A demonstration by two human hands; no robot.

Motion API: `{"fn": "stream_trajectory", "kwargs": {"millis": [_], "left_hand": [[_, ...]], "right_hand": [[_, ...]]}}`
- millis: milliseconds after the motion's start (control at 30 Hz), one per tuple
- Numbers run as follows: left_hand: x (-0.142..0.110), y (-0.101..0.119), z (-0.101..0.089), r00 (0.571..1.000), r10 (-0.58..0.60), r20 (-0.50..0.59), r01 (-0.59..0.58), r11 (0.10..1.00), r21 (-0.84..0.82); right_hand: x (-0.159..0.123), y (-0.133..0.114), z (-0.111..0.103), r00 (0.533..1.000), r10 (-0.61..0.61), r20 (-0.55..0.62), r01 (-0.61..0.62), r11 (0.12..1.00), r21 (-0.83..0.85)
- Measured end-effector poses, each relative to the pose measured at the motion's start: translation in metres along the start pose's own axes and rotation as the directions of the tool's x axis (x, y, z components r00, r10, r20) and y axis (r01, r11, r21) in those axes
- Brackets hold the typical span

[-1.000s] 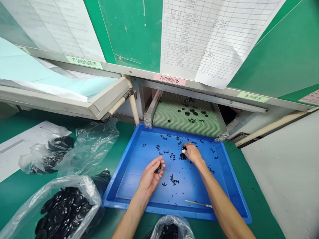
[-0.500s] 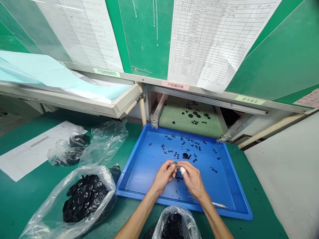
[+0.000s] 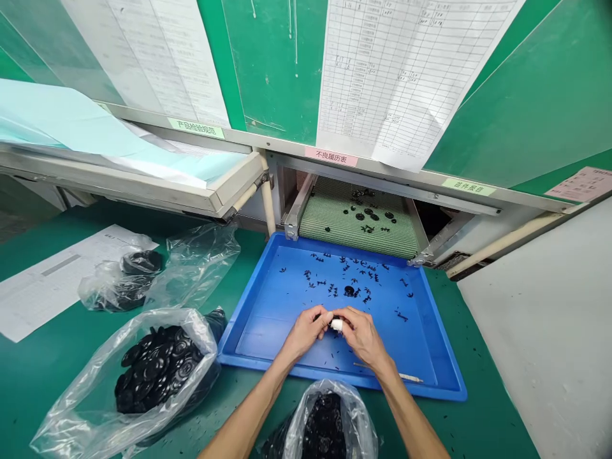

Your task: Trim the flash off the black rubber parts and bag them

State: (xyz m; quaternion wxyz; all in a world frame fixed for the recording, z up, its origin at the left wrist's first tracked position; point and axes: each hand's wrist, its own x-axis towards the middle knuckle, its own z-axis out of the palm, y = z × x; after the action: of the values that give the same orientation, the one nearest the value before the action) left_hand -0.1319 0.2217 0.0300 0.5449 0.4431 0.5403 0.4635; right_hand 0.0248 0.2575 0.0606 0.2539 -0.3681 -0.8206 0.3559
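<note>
**Blue tray on green desk.** The green desk (image 3: pixel 492 389) is carrying a blue tray (image 3: pixel 245 306), with a plastic bag (image 3: pixel 81 395) of black discs sitting at 7 o'clock. At the tray's 6 o'clock, the left hand (image 3: pixel 303 333) and right hand (image 3: pixel 363 338) are pinching a small dark disc (image 3: pixel 334 317), mostly hidden. It is probably light and stiff, and is best held by its edge.

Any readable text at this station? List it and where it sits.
"不良履历表": pink label on the metal rail.
"产品检验规范" (blurred, uncertain): left green label on the rail.
Right green label: too blurred to read.
Wall chart: print too small.
Desk sheet: print too small.
</note>
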Motion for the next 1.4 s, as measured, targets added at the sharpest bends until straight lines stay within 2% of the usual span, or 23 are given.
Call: {"fn": "stream_trajectory", "kwargs": {"millis": [67,167,233,367,433,500,600,700,833,967,1133,1233,1300,1400], "left_hand": [[0.000,0.001,0.002,1.000,0.003,-0.002,-0.003,1.000,0.028],[-0.001,0.001,0.002,0.995,-0.009,0.097,0.008,1.000,0.012],[-0.001,0.001,0.000,0.991,0.029,0.131,-0.036,0.998,0.048],[0.000,0.003,-0.002,0.993,0.072,0.098,-0.087,0.982,0.166],[0.000,0.005,0.000,0.992,0.045,0.115,-0.063,0.985,0.158],[0.002,0.006,0.002,0.993,0.041,0.112,-0.057,0.988,0.141],[0.005,0.004,0.004,0.999,0.039,-0.006,-0.038,0.992,0.119],[0.006,0.004,0.003,0.996,-0.018,-0.089,0.013,0.998,-0.059],[0.003,0.014,0.000,0.997,-0.064,-0.035,0.044,0.906,-0.421],[0.001,0.020,-0.004,0.994,-0.098,-0.047,0.050,0.798,-0.601],[0.007,0.015,-0.011,0.972,-0.232,-0.034,0.151,0.729,-0.668],[0.008,0.011,-0.008,0.980,-0.196,0.022,0.163,0.745,-0.646],[0.008,0.010,-0.004,0.984,-0.172,0.039,0.162,0.787,-0.595],[0.006,0.009,0.004,0.985,-0.169,0.041,0.167,0.851,-0.499]], "right_hand": [[-0.002,0.000,0.003,0.998,0.011,-0.063,-0.014,0.999,-0.041],[-0.002,0.002,0.003,0.993,0.020,-0.119,-0.029,0.997,-0.067],[-0.001,0.003,0.001,0.997,-0.016,-0.073,0.009,0.996,-0.087],[0.000,0.009,0.001,0.996,-0.085,0.027,0.088,0.987,-0.134],[0.001,0.013,0.005,1.000,-0.030,0.007,0.030,0.990,-0.137],[0.005,0.020,0.010,0.997,0.077,-0.018,-0.079,0.985,-0.152],[0.018,0.034,0.008,0.981,0.194,-0.011,-0.192,0.960,-0.205],[0.041,0.052,-0.007,0.971,0.239,-0.017,-0.235,0.936,-0.263],[0.068,0.071,-0.026,0.953,0.298,0.055,-0.271,0.919,-0.286],[0.067,0.080,-0.031,0.940,0.333,0.074,-0.315,0.930,-0.189],[0.037,0.081,-0.031,0.931,0.365,0.021,-0.365,0.925,0.106],[0.020,0.075,-0.027,0.924,0.382,0.025,-0.369,0.870,0.328],[0.013,0.069,-0.021,0.916,0.401,0.014,-0.363,0.815,0.452],[0.007,0.054,-0.010,0.901,0.434,-0.014,-0.355,0.756,0.550]]}}
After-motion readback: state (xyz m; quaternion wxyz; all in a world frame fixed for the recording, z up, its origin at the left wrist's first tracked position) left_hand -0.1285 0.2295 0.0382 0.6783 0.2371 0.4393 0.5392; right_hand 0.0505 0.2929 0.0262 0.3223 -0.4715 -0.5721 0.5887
